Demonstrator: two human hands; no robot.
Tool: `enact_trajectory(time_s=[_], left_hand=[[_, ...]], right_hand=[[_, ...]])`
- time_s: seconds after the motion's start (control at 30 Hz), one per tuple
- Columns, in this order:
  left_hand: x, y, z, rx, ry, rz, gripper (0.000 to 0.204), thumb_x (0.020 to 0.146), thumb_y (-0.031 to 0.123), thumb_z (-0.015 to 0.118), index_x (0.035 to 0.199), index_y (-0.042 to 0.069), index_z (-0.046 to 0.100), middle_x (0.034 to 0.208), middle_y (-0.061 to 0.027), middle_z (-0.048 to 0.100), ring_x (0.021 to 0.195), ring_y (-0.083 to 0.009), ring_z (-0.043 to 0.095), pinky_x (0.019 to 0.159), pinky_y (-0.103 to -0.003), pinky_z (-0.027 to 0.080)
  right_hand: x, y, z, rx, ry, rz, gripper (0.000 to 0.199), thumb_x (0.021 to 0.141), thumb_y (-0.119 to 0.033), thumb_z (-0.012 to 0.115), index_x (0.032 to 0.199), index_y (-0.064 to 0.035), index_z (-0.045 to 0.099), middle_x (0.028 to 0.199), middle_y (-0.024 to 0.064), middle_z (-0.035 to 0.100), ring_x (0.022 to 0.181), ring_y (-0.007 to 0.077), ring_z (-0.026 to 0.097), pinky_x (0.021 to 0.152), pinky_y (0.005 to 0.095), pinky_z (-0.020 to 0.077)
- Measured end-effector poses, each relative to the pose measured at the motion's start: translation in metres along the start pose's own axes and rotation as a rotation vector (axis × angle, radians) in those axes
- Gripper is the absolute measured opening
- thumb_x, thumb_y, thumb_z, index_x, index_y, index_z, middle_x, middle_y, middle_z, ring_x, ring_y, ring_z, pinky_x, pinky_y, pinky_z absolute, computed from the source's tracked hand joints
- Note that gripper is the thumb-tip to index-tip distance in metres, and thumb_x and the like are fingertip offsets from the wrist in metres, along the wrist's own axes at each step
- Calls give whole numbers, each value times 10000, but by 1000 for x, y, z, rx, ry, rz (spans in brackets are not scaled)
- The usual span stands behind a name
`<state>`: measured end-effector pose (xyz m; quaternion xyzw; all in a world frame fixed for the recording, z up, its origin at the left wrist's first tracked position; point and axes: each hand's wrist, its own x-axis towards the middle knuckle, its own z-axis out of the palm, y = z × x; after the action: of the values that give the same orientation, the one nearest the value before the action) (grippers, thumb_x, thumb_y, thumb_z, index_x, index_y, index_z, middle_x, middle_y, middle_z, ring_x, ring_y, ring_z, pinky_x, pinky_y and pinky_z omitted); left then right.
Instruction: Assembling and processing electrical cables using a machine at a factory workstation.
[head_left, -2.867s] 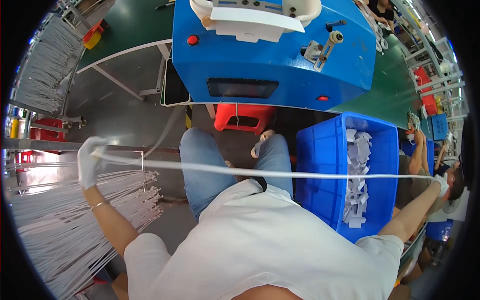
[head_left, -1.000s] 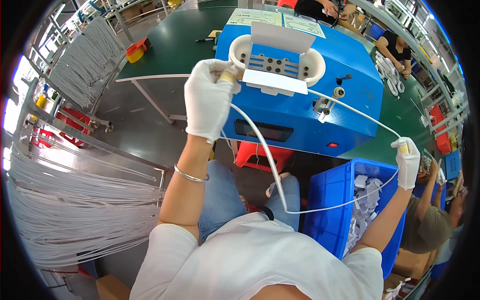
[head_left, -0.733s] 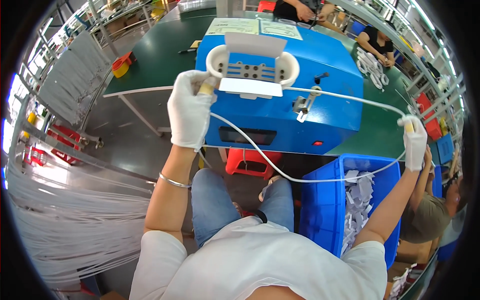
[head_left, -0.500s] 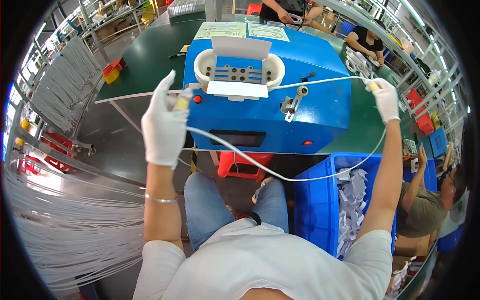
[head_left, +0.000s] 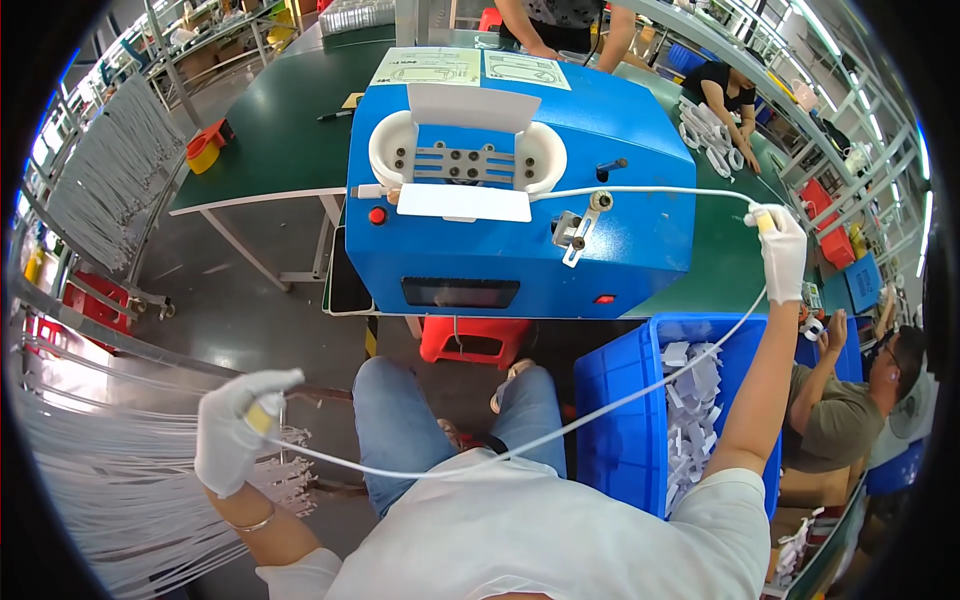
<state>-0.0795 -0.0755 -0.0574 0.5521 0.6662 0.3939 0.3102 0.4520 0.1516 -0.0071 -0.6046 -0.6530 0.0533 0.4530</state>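
Observation:
A white cable (head_left: pixel 660 189) runs across the blue winding machine (head_left: pixel 640 240) to my right hand (head_left: pixel 782 252), whose gloved fingers are closed on it right of the machine. From there it sags across my lap to my left hand (head_left: pixel 235 430), closed around it at the lower left. Both hands wear white gloves with yellowish bands on fingers. The cable's plug end (head_left: pixel 370 191) sticks out at the machine's left side. Two white curved formers (head_left: pixel 546 158) flank a slotted metal plate (head_left: pixel 465 165). A folded white card (head_left: pixel 463 203) lies against them.
A blue bin (head_left: pixel 625 430) of white paper scraps stands right of my legs. Many white cables (head_left: pixel 140 480) hang on a rack at left. A red stool (head_left: pixel 470 338) is beneath the machine. A yellow-and-red tape dispenser (head_left: pixel 205 150) sits on the green table (head_left: pixel 270 140). Co-workers sit behind and right.
My left hand has moved down and left, away from the machine, drawing the cable lower. My right hand has shifted slightly lower. The plug end now shows at the machine's left.

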Motion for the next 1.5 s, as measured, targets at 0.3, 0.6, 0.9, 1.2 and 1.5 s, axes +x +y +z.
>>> enact_trajectory(time_s=[0.3,0.6,0.9,1.2,1.5], left_hand=[[23,-7,67,-189,-602,-244,233,879,97,605,1098,53,667,710,-12,617,556,-42,514,516,-192,442],[33,-16,154,-266,-1026,-79,303,925,205,533,1181,65,611,909,-53,642,728,-93,587,694,-241,483],[30,-32,196,-274,-1008,-126,393,923,217,567,1262,21,528,1108,-84,641,1012,-148,597,900,-283,460],[31,-67,196,-195,-905,-197,388,870,142,603,1233,16,553,976,-70,663,903,-128,599,818,-266,469],[31,-57,214,-39,-1104,99,324,907,268,511,1149,85,623,1032,-101,659,942,-239,616,882,-317,454]], right_hand=[[-31,6,-18,59,-112,160,140,894,-149,566,850,-64,668,711,-45,611,476,-23,361,414,155,239],[-42,-23,11,197,-283,164,131,860,-155,622,837,-35,671,715,-15,625,502,-12,381,429,161,248],[-60,-73,40,494,-509,300,122,823,-121,597,799,-2,609,661,57,607,380,54,433,343,192,290],[-67,-114,64,573,-592,284,269,869,-231,610,760,15,606,531,-3,481,362,63,429,381,204,418],[-101,-90,58,782,-481,394,313,916,-226,552,704,4,556,477,-21,409,331,59,369,340,226,414]])
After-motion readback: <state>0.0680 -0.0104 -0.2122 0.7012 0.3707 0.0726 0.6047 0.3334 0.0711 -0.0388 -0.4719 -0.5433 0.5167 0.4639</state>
